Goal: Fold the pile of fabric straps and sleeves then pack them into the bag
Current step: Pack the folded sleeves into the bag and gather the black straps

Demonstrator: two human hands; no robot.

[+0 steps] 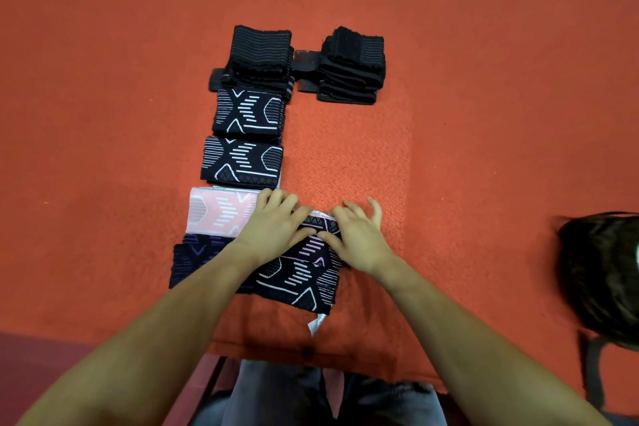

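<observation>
A dark patterned sleeve lies near the front edge of the red surface. My left hand and my right hand rest on its far edge, fingers curled over the fabric there. Left of it lie a dark purple-patterned sleeve and, behind that, a folded pink sleeve. Two folded black-and-white sleeves line up farther back. Behind them stand two stacks of folded black straps. A dark bag sits at the right edge.
The red carpeted table stretches wide to the left, back and right of the folded row. Its front edge runs just above my lap. A white tag sticks out from the near sleeve's corner.
</observation>
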